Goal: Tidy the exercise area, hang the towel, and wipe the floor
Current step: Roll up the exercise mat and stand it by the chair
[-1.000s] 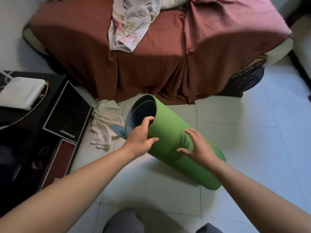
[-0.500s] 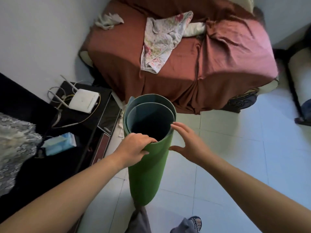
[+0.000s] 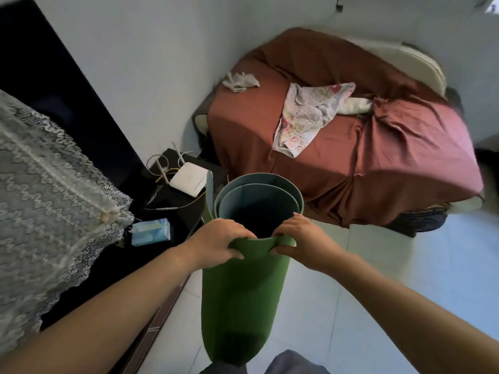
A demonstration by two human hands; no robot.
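MAT: we find the rolled green mat (image 3: 243,292) upright at centre frame, over the tiled floor (image 3: 391,292) | LEFT HAND (image 3: 216,244): fingers curled over the near rim, thumb outside, pinching it | RIGHT HAND (image 3: 305,241): same pinch, just beside | BED (image 3: 391,163): upper right, floral cloth (image 3: 307,117) on it

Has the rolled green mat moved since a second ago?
Yes. The rolled green mat, earlier lying tilted on the floor tiles, now stands upright, with the left hand and right hand gripping its top rim.
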